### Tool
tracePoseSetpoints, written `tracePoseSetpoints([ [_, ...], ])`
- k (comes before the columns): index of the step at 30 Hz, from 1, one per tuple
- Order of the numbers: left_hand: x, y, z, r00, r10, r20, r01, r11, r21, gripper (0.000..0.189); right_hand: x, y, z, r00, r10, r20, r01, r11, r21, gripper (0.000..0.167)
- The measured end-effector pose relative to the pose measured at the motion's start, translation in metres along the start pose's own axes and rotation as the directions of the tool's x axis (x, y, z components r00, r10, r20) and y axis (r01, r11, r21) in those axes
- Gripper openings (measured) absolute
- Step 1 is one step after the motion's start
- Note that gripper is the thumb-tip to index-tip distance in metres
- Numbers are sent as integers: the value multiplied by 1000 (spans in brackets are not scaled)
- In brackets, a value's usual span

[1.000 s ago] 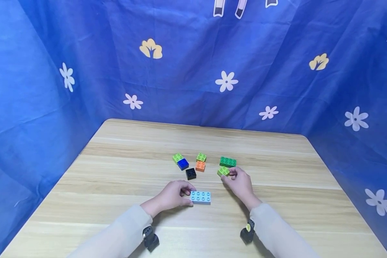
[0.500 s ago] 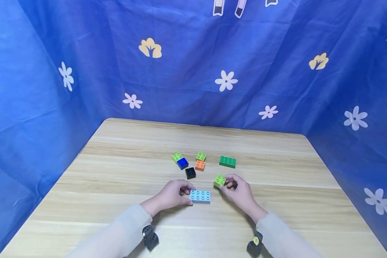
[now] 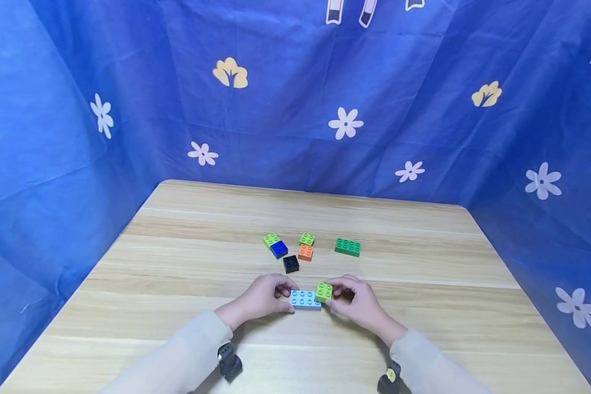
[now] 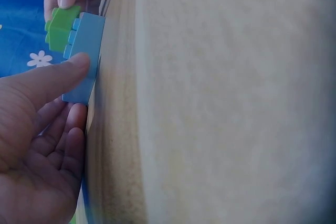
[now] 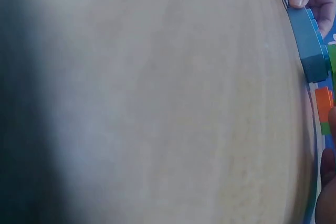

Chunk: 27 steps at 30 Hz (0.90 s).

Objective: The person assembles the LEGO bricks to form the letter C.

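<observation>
On the tabletop lies a light blue building brick (image 3: 301, 301) with two rows of studs. My left hand (image 3: 262, 298) grips its left end, thumb on the near side, as the left wrist view also shows. My right hand (image 3: 357, 303) pinches a small lime green brick (image 3: 323, 291) over the right end of the blue one. In the left wrist view the lime brick (image 4: 63, 29) sits right at the studs of the blue brick (image 4: 86, 45), slightly tilted. At the right wrist view's edge, only parts of the right fingers and the lime brick show.
Behind the hands lie a black brick (image 3: 291, 264), an orange brick (image 3: 305, 252) against a lime brick (image 3: 307, 239), and a blue brick (image 3: 279, 249) against another lime brick (image 3: 271, 239). A dark green brick (image 3: 347, 247) lies farther right. Blue cloth (image 3: 295, 98) hangs behind the wooden table (image 3: 187, 219).
My right hand has carried the lime brick from beside the dark green brick toward me and left, onto the light blue brick's right end. The left hand has stayed in place.
</observation>
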<state>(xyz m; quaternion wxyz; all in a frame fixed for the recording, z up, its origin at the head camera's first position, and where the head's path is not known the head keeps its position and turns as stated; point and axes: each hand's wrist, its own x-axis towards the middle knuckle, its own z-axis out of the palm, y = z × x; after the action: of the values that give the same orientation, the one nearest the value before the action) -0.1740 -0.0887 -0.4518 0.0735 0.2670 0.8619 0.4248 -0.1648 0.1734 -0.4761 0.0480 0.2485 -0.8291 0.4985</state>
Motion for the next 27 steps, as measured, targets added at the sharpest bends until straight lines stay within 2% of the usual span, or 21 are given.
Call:
tracePoseSetpoints([
  [11, 0, 3, 1, 1000, 4, 2, -4, 1000, 3, 35, 3, -6, -3, 995, -47, 84, 55, 995, -87, 44],
  [27, -1, 5, -2, 1000, -9, 12, 9, 1000, -3, 36, 11, -12, -5, 992, -47, 121, 65, 987, -150, 42],
])
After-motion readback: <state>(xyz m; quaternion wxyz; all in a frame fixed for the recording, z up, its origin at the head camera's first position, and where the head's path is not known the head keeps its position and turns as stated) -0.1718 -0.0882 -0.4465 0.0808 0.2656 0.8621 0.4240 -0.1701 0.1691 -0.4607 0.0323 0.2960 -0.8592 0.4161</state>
